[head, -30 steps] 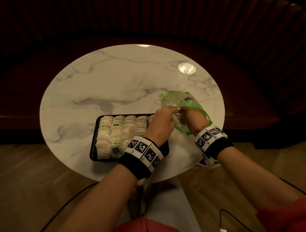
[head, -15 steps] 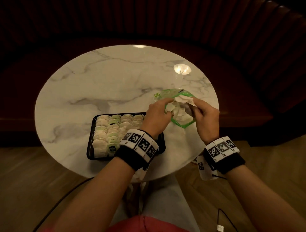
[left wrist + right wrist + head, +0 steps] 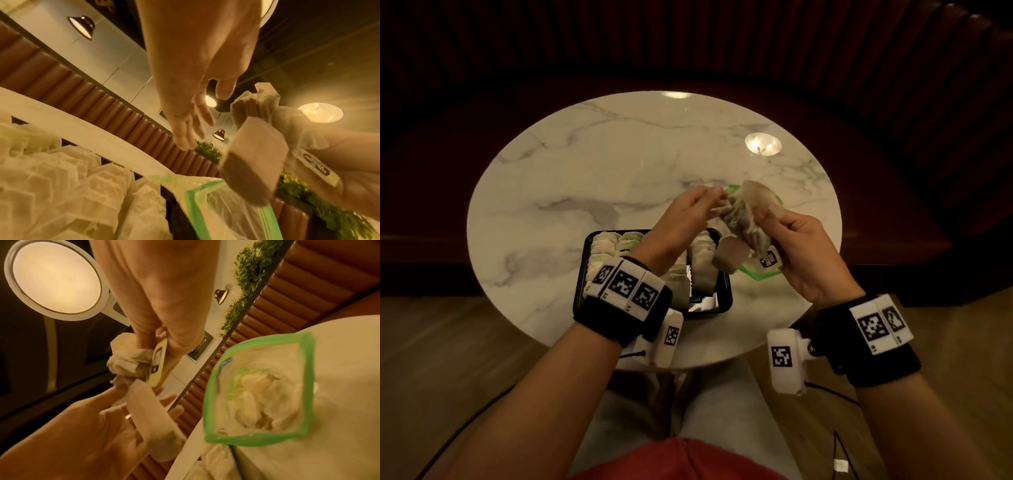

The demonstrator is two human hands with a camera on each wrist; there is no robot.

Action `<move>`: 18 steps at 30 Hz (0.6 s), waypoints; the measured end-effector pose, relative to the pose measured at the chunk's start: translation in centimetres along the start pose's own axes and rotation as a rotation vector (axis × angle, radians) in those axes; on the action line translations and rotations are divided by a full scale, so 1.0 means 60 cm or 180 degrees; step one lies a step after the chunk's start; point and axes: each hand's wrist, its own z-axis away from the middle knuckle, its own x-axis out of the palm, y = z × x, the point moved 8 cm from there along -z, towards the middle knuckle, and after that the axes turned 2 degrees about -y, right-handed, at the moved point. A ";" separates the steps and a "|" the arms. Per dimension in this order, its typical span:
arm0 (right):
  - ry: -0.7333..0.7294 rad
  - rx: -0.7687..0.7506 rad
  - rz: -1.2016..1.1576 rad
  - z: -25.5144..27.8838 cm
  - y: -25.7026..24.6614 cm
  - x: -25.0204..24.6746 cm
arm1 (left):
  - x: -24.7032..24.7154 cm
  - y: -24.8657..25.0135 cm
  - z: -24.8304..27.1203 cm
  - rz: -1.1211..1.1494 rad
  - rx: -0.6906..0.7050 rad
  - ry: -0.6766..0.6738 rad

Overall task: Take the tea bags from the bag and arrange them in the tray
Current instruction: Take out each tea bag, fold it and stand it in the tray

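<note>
Right hand (image 3: 803, 255) gripping a bunch of tea bags (image 3: 744, 222) above the table (image 3: 585, 178), left hand (image 3: 688, 216) fingers spread loosely beside it, green-edged bag (image 3: 259, 386) below, tray (image 3: 726, 301) nearly full of rows

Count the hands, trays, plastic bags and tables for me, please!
Hands: 2, the left hand and the right hand, which grips a bunch of tea bags
Black tray: 1
Green-edged plastic bag: 1
Marble table: 1
Total: 5
</note>
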 end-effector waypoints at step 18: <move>-0.0508 0.0853 -0.0242 -0.049 0.046 0.127 | -0.063 -0.101 0.109 0.0733 -0.0727 -0.0337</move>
